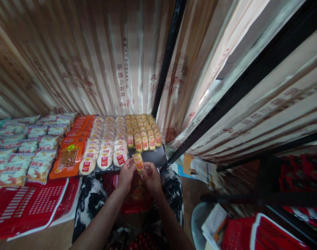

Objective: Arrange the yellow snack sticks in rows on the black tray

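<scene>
Between my two hands is a small yellow snack packet [138, 161] with a red label, held upright just in front of the shelf edge. My left hand [127, 173] pinches its left side, and my right hand [151, 176] grips its lower right. Beyond it, rows of matching yellow packets [144, 142] stand on the dark shelf [159, 155]. Stacks of round, pale wrapped crackers [104, 160] with red labels lie left of them. Below my hands, a red basket [137, 208] between my knees holds more packets, partly hidden.
Orange bags of stick snacks [69, 154] and white-blue snack bags [42, 165] fill the shelf's left. A red basket [30, 205] lies below them. Black metal posts [226, 100] cross the right side before a printed curtain [96, 62]. A bin [200, 222] stands at lower right.
</scene>
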`<state>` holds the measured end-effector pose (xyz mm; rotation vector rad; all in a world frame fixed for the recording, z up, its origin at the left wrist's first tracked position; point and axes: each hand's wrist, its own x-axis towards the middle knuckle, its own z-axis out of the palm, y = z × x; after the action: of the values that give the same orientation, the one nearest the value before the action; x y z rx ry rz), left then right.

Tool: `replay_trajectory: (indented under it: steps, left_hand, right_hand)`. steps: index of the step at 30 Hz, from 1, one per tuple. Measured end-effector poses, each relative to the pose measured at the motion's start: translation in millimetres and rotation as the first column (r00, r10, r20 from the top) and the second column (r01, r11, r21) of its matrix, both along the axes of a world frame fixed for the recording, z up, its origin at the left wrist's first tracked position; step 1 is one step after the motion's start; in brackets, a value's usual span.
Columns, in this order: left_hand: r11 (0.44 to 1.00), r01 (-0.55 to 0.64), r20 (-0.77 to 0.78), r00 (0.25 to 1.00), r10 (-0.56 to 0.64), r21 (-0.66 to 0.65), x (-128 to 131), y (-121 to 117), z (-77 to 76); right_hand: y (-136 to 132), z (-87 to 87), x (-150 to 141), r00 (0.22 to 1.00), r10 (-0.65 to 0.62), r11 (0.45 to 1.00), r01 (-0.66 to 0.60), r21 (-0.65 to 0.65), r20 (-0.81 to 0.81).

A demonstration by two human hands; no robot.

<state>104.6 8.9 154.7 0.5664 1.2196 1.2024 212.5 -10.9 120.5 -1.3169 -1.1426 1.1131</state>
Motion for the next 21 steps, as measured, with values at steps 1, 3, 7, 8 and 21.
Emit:
replay_trajectory:
  steps: [1,3,7,8,21]
  left_hand:
    - [1.000,0.007,-0.007,1.000,-0.007,0.004,1,0,0.7]
    - [1.000,0.008,-0.006,1.000,-0.008,0.008,2,-1,2.1]
    - [1.000,-0.001,0.005,1.000,0.001,0.014,3,1,1.4]
    - [1.000,0.002,0.007,1.000,-0.002,0.019,3,1,0.5]
    - [0.997,0.054,-0.031,0.998,-0.053,0.053,2,3,-0.9]
  right_hand:
    - [1,0.4,0,0.999,-0.032,0.999,0.031,0.015,0.037]
    - [1,2.6,0,0.989,-0.084,0.995,0.076,0.065,0.119]
    - [2,11.1,1,0.958,-0.108,0.984,0.065,0.165,0.266]
    - [2,13.4,1,0.949,-0.110,0.981,0.056,0.185,0.296]
    - [4,19.6,-1,0.874,-0.189,0.956,0.059,0.289,0.448]
